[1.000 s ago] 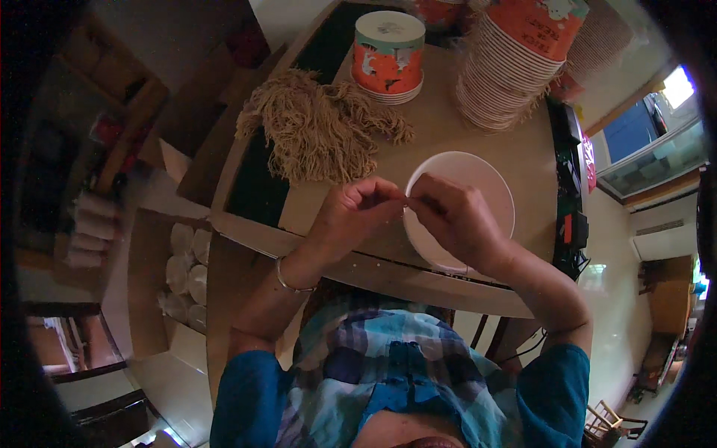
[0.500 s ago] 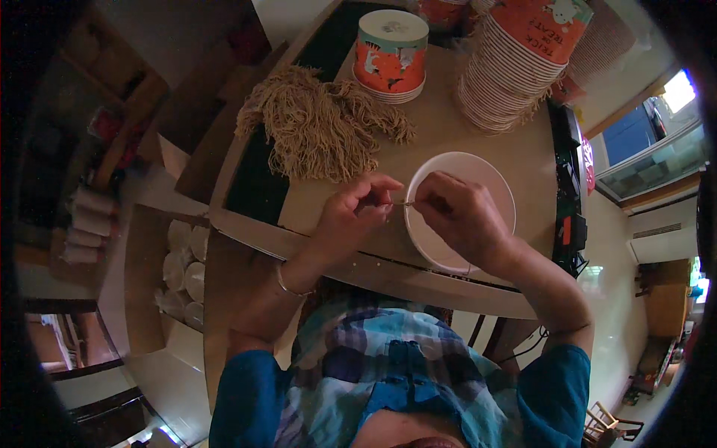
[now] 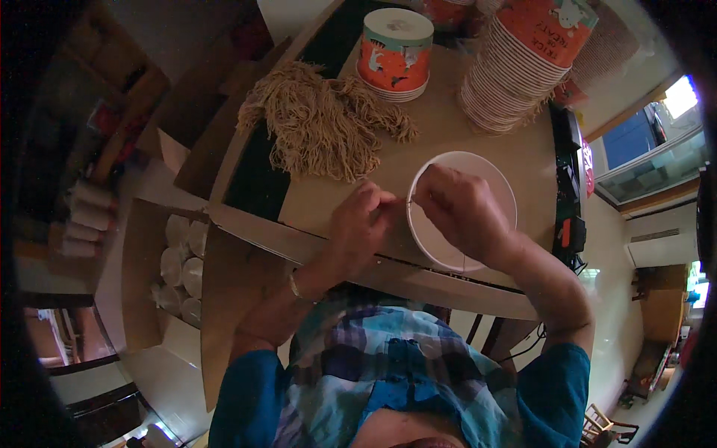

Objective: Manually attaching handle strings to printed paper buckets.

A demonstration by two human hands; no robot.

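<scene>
A round paper tub (image 3: 496, 173) with a pale inside stands mouth up at the table's near edge. My right hand (image 3: 464, 207) reaches into it at the left side of the rim, its fingers closed in a pinch. Just outside that rim is my left hand (image 3: 361, 224), with fingertips pressed together close to the tub wall. What either pinch holds is too small or hidden to make out. A pile of tan twine cords (image 3: 317, 123) lies beyond my left hand.
An orange and green paper tub (image 3: 394, 63) sits upside down behind the twine. At the far right leans a tall stack of nested tubs (image 3: 511, 71). Black items (image 3: 569, 179) line the table's right edge. Left on the floor, a carton (image 3: 142, 276) holds several round, pale wrapped things.
My right hand has gone slightly deeper into the tub along its left rim. My left hand has turned and closed beside the rim. The thin piece between my fingertips no longer shows clearly.
</scene>
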